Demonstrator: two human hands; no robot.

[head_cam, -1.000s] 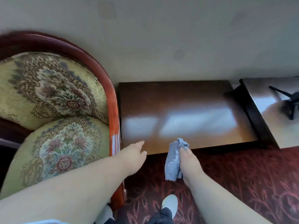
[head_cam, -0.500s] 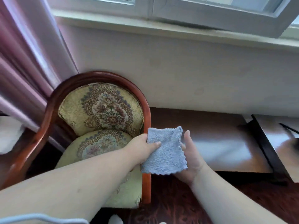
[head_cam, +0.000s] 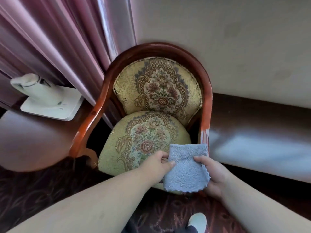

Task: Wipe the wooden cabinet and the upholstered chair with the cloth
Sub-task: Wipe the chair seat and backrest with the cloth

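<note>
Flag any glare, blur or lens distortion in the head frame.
Head view: window glare whitens the wooden cabinet top; wide-angle bowing curves the wall edge and curtain; kettle soft at the periphery; cloth and chair pattern sharp, evenly lit.

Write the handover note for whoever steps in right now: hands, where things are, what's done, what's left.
Left hand: pinching the left edge of the blue cloth.
Right hand: gripping the cloth's right edge; it is spread flat between both hands.
Cloth is held over the front of the upholstered chair, not pressed onto its seat.
Wooden cabinet stands right of the chair, its top glossy; whether it has been wiped cannot be told.
Left: wipe the chair's seat, back and wooden frame; check the cabinet.
</note>
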